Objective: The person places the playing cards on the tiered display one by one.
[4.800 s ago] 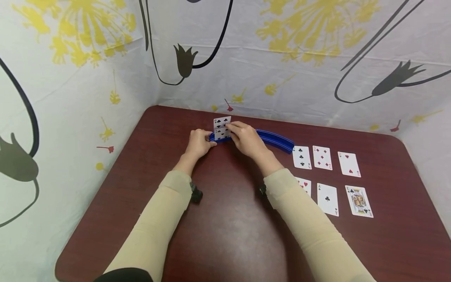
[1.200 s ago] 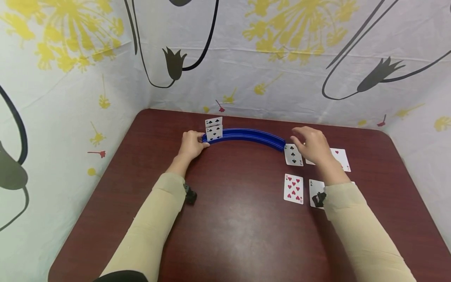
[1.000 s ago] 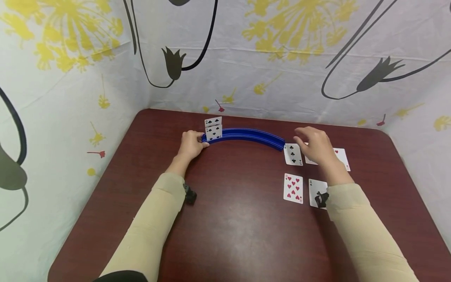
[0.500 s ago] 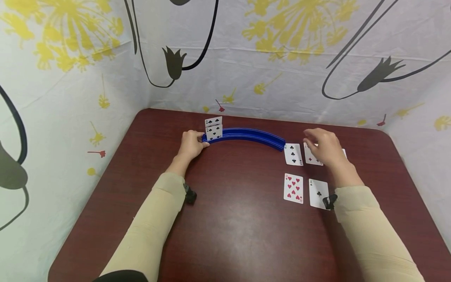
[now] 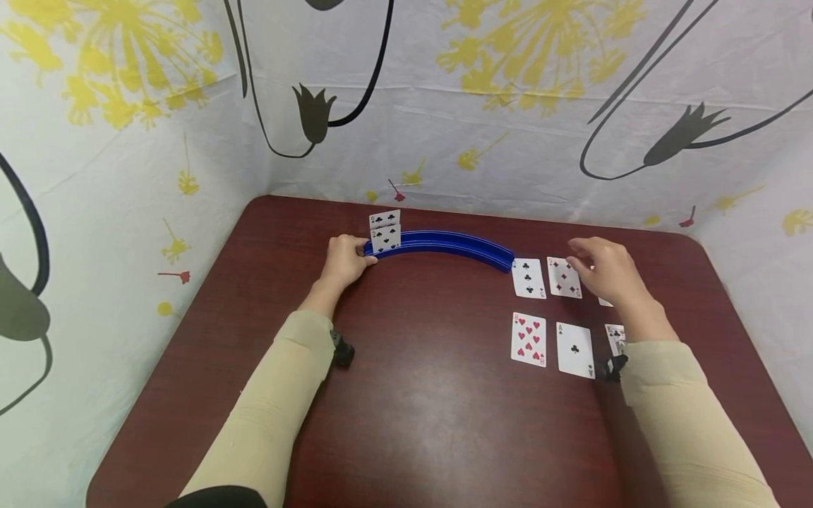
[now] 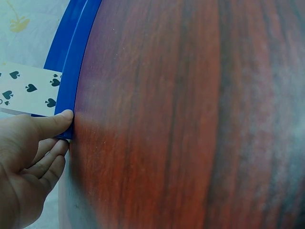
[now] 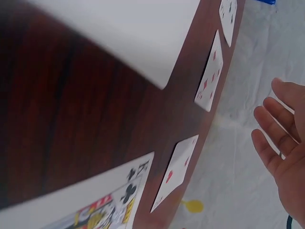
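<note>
My left hand (image 5: 343, 261) pinches the left end of a curved blue card holder (image 5: 451, 243), its thumb on the front rail in the left wrist view. Two playing cards stand upright in the holder near that hand: a club card (image 5: 384, 219) behind and a spade card (image 5: 385, 240) in front. Over the right side of the table, my right hand (image 5: 606, 271) hovers with relaxed fingers and holds nothing. Beneath it the two of hearts (image 7: 176, 167) is mostly hidden in the head view. To its left lies the five of diamonds (image 5: 564, 277).
The three of clubs (image 5: 528, 279) lies by the holder's right end. In a nearer row are the eight of hearts (image 5: 528, 339), ace of clubs (image 5: 575, 350) and king of clubs (image 5: 616, 339), partly covered by the right wrist camera. Patterned cloth walls stand behind the brown table (image 5: 432, 423).
The right hand has let go of the front card in the holder and moved right, past the three of clubs and five of diamonds. The left hand keeps its grip on the holder.
</note>
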Motion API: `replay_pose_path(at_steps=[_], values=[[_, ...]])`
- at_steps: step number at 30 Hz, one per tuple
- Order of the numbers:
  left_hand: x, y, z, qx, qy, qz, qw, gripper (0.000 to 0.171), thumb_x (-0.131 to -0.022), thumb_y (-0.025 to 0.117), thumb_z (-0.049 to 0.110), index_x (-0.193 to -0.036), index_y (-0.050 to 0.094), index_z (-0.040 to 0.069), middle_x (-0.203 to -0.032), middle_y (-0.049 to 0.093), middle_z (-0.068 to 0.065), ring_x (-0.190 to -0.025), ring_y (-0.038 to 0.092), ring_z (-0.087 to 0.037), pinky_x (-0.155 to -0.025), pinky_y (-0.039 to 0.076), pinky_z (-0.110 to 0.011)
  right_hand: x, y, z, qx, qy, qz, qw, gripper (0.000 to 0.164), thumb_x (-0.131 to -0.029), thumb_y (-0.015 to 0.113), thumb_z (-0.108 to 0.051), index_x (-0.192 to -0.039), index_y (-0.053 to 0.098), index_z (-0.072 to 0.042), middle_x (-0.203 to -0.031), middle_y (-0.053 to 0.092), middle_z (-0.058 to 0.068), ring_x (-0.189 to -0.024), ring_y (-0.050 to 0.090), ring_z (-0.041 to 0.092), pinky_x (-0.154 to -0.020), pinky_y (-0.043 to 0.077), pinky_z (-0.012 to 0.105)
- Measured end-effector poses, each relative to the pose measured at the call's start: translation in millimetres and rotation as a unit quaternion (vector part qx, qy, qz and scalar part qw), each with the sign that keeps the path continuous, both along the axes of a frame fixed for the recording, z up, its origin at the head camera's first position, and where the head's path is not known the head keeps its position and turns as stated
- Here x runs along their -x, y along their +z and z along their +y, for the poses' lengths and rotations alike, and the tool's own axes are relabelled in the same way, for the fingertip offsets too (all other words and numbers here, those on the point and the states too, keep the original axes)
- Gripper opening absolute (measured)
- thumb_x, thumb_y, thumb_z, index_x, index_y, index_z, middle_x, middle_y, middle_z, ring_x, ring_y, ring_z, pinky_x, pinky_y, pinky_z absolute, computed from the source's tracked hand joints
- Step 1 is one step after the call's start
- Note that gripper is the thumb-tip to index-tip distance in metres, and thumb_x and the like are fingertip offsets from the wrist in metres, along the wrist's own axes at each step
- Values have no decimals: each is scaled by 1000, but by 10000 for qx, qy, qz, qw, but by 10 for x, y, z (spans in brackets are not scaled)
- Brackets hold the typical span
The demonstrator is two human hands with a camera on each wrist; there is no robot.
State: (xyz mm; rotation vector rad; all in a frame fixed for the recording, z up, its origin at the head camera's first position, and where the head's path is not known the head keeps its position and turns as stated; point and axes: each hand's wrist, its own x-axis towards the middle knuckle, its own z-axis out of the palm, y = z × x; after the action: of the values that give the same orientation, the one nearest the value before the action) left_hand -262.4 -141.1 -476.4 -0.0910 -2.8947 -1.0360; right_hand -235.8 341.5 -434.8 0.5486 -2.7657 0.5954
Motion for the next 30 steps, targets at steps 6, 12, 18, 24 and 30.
replay_pose_path(at_steps=[6,12,18,24,30], values=[[-1,-1,3,-14,8,7,10000,45,-86,83,15,-126,70,-3,-104,73,-20,-92,70,-27,-83,58,-39,-40,-28,122,-93,-250,-476,9985,35,-93,69,-3,-125,63,9,-118,64,31,-100,65,47,-88,47,63],[0,-12,0,1,21,20,10000,45,-86,83,15,-125,70,-2,-104,73,-19,-92,70,-27,-84,58,-39,-67,-56,216,-215,-407,-969,9942,40,-95,68,-6,-130,59,11,-126,59,34,-115,56,51,-98,41,67],[0,-6,2,-34,50,35,10000,45,-87,83,15,-126,70,-2,-105,73,-19,-93,69,-27,-84,58,-39,-87,-81,332,-302,-347,-1012,9938,40,-94,69,-6,-129,58,11,-122,60,35,-112,55,53,-94,41,67],[3,-2,2,-17,45,42,10000,44,-86,83,15,-125,71,-2,-103,74,-19,-92,69,-27,-84,58,-39,-100,-126,443,-490,-211,-1005,9935,44,-89,74,-4,-127,58,12,-114,61,35,-101,60,50,-84,46,66],[1,-7,6,-5,48,17,10000,45,-87,83,16,-126,70,-2,-104,73,-19,-92,69,-27,-84,58,-40,-91,-136,607,-637,-199,-1274,9896,50,-87,74,-3,-131,55,11,-121,57,37,-106,56,53,-88,44,68]])
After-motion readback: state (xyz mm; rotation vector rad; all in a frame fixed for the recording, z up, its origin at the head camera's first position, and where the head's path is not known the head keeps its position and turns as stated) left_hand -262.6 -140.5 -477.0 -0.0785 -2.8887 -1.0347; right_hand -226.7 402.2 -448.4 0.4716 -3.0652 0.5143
